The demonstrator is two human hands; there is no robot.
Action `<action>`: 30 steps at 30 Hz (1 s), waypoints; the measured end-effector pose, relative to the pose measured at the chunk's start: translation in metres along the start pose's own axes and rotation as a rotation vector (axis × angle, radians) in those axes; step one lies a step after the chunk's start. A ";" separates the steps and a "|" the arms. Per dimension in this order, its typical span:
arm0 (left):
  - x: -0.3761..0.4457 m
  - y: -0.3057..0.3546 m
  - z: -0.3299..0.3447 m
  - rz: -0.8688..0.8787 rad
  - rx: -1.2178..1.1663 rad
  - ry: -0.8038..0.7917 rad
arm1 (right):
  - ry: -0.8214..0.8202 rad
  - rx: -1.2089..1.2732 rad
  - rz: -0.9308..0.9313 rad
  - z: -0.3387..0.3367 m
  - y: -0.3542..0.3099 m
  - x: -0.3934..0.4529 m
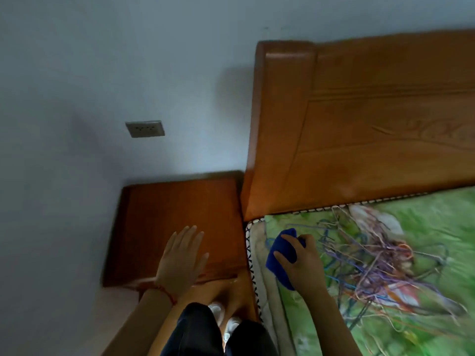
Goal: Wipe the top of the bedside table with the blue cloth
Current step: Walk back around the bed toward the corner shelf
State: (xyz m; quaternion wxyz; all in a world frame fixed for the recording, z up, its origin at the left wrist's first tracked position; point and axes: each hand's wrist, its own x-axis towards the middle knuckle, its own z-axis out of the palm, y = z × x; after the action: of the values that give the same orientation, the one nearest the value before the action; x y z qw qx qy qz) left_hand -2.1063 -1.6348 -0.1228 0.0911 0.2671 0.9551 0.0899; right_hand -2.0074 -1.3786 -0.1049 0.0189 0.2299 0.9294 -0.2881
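Head view is all I have, looking steeply down into the corner beside the bed. My left hand [181, 260] is spread flat, fingers straight and a little apart, over the near part of the bedside table [164, 217]; I cannot tell whether the palm actually touches the wood. A red string bracelet [164, 291] sits on that wrist. The table's brown top stands in the corner, against the pale wall [77, 98] and just beside the wooden headboard [359, 124].

My right hand [302, 263] is over the edge of the bed, fingers and thumb curled around the blue cloth [280, 258], which is bunched up in the grip. The cloth is off the table, to its right, above the mattress edge and the green floral bedspread [424, 227]. A tangle of thin wire hangers [372, 253] in mixed colours lies on the bedspread just right of that hand.

A grey wall socket [145, 129] is set in the wall above the table. At the bottom of the frame I see dark trousers [195, 330] and white shoes [223, 319].
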 end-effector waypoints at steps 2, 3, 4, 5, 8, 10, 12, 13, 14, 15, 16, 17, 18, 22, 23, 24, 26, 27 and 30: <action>0.016 0.013 0.004 0.107 0.012 0.017 | 0.046 0.018 0.077 -0.008 0.017 -0.011; 0.025 0.020 0.005 0.158 0.005 0.008 | 0.079 0.021 0.112 -0.012 0.026 -0.016; 0.034 0.027 0.006 0.204 -0.008 0.003 | 0.112 0.017 0.151 -0.015 0.034 -0.022; 0.044 0.034 0.007 0.251 -0.014 0.007 | 0.144 0.013 0.198 -0.019 0.042 -0.028; 0.072 0.059 0.007 0.417 -0.014 0.005 | 0.259 0.057 0.341 -0.027 0.060 -0.052; 0.087 0.076 0.006 0.515 -0.033 -0.012 | 0.330 0.090 0.432 -0.029 0.068 -0.070; 0.099 0.093 0.007 0.617 -0.035 -0.035 | 0.392 0.082 0.525 -0.030 0.075 -0.089; 0.104 0.100 0.008 0.665 -0.038 -0.038 | 0.426 0.083 0.573 -0.030 0.078 -0.098; 0.108 0.108 0.010 0.706 -0.031 -0.052 | 0.460 0.090 0.625 -0.030 0.080 -0.108; 0.112 0.117 0.012 0.746 -0.020 -0.071 | 0.493 0.099 0.676 -0.030 0.082 -0.118; 0.113 0.125 0.014 0.783 0.000 -0.085 | 0.525 0.107 0.723 -0.029 0.084 -0.128; 0.115 0.132 0.018 0.820 0.018 -0.090 | 0.554 0.110 0.764 -0.029 0.085 -0.138; 0.114 0.140 0.020 0.852 0.026 -0.108 | 0.580 0.108 0.805 -0.028 0.087 -0.149; 0.100 0.174 0.033 0.992 0.040 -0.150 | 0.693 0.138 0.940 -0.021 0.095 -0.198; 0.093 0.184 0.036 1.033 0.053 -0.148 | 0.715 0.144 0.970 -0.019 0.096 -0.212; 0.085 0.193 0.039 1.065 0.061 -0.155 | 0.732 0.148 0.995 -0.017 0.098 -0.226; 0.066 0.215 0.043 1.130 0.061 -0.158 | 0.771 0.152 1.038 -0.010 0.101 -0.257; 0.053 0.227 0.047 1.171 0.064 -0.154 | 0.788 0.160 1.063 -0.007 0.102 -0.276; 0.013 0.258 0.055 1.261 0.100 -0.182 | 0.819 0.169 1.140 0.001 0.104 -0.327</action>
State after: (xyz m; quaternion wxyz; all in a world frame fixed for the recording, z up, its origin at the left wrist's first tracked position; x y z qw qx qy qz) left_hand -1.9781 -1.4044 -0.1209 0.0887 0.7884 0.6059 0.0584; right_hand -1.6696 -1.4396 -0.1057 -0.2022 0.7713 0.5710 -0.1950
